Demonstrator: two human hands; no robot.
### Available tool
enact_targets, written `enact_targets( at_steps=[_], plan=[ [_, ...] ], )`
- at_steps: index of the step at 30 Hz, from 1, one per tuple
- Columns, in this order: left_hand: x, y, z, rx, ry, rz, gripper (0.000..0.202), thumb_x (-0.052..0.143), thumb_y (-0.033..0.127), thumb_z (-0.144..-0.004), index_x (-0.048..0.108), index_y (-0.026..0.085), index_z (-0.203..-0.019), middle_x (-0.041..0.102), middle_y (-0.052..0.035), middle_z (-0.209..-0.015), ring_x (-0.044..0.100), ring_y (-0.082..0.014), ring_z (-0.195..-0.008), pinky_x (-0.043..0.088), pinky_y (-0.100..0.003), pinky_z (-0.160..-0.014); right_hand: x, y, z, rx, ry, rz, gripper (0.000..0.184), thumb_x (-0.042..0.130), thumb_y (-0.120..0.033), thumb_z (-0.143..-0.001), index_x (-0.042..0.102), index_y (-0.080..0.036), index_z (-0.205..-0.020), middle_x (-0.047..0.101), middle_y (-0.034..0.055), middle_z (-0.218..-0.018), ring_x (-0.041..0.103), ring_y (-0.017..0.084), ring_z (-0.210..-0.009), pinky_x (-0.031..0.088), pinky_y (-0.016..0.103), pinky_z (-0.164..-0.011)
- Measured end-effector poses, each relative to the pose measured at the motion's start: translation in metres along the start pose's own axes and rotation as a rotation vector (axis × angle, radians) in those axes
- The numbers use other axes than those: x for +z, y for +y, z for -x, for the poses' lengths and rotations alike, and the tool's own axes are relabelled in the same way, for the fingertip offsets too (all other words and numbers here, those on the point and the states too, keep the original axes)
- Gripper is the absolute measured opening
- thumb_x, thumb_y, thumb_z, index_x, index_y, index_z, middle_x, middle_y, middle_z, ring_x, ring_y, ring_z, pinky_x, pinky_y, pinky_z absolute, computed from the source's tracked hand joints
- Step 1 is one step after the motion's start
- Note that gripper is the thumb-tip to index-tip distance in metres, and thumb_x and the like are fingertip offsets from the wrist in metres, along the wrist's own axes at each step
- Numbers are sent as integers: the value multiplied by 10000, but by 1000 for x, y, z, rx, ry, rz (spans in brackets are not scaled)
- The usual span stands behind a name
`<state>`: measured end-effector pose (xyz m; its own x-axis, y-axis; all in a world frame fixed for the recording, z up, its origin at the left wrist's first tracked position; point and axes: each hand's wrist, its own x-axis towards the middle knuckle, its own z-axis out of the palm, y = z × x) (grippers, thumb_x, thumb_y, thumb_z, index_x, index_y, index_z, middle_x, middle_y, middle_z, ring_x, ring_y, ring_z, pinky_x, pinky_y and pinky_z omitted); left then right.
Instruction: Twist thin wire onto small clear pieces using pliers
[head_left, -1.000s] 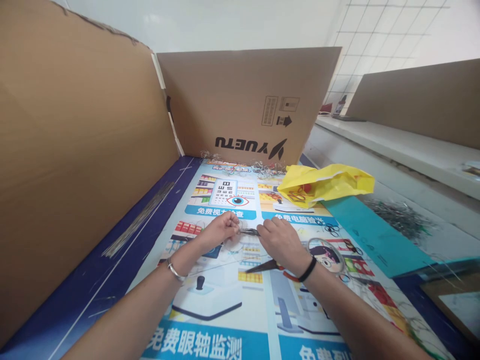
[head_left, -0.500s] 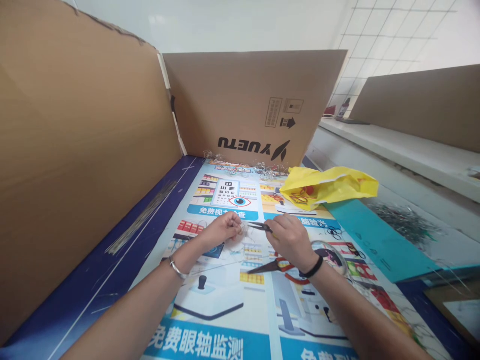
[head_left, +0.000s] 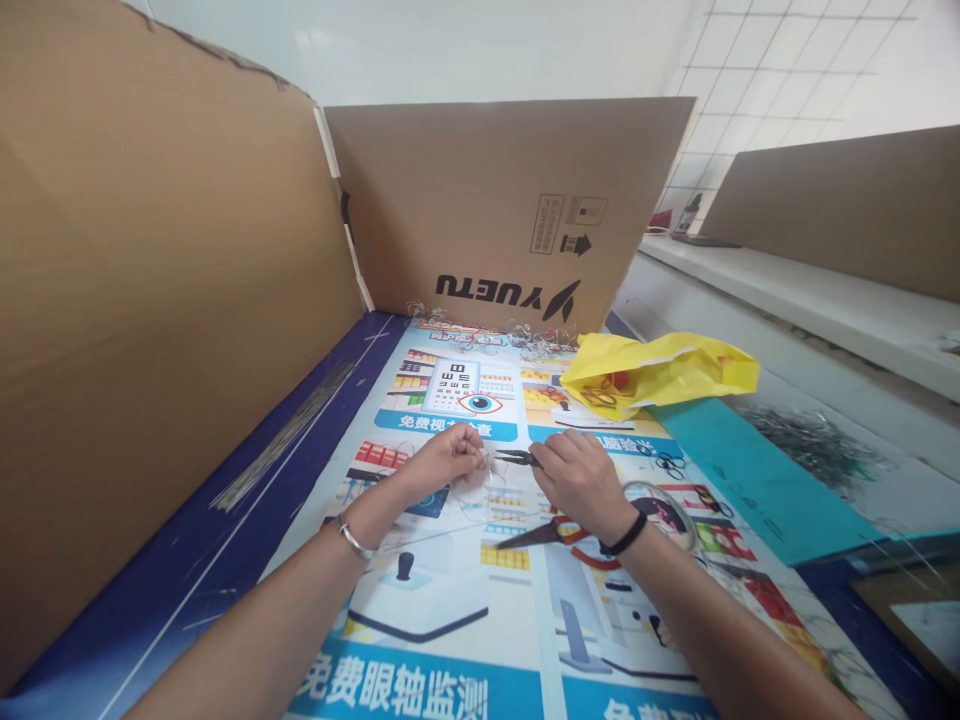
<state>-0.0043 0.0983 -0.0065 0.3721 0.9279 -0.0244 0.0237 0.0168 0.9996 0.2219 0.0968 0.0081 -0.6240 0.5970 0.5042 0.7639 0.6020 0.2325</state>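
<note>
My left hand [head_left: 451, 457] is closed in a pinch on a thin wire [head_left: 491, 482], which loops out below and to the right of the fingers. My right hand [head_left: 581, 478] is wrapped round a pair of dark-tipped pliers [head_left: 514, 457]. Their jaws point left, just short of the left fingertips; whether they touch the wire I cannot tell. Under the right wrist, orange-handled scissors [head_left: 536, 533] lie on the printed sheet. A straight thin wire [head_left: 450, 530] runs across the sheet below my left hand.
Cardboard walls stand at the left [head_left: 165, 300] and back [head_left: 495, 200]. A bundle of straight wires [head_left: 281, 435] lies left. To the right are a yellow bag [head_left: 675, 370], a teal strip [head_left: 757, 480], a tangled wire heap [head_left: 806, 445] and a roll of clear tape [head_left: 679, 510].
Both hands stay nearly in place. The pliers have turned slightly at the left fingertips, and the wire loop below my left hand has shifted a little.
</note>
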Motion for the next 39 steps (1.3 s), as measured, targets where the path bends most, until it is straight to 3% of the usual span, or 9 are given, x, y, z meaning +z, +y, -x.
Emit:
enact_targets(
  at_steps=[11, 24, 39],
  plan=[
    [-2, -5, -4, -22, 70, -1, 218, 596, 195, -691, 430, 179, -832, 568, 39, -652, 517, -63, -464, 391, -182, -461, 3, 1, 2, 12, 13, -2, 214, 415, -220, -860, 627, -193, -873, 532, 40, -741, 400, 176, -759, 251, 315, -709],
    [2, -3, -1, 20, 42, -69, 172, 561, 195, -717, 438, 177, -837, 557, 38, -676, 509, -62, -498, 400, -188, -499, 0, -10, -4, -147, 49, 25, 156, 464, -188, -830, 586, -179, -732, 499, 33, -670, 366, 166, -700, 222, 325, -652],
    [7, -3, -1, 41, 93, -84, 169, 553, 179, -712, 448, 180, -844, 519, 46, -669, 499, -65, -507, 423, -201, -509, -2, -15, -4, -78, -34, 70, 127, 472, -146, -831, 550, -187, -739, 502, 33, -678, 370, 181, -700, 203, 333, -635]
  ],
)
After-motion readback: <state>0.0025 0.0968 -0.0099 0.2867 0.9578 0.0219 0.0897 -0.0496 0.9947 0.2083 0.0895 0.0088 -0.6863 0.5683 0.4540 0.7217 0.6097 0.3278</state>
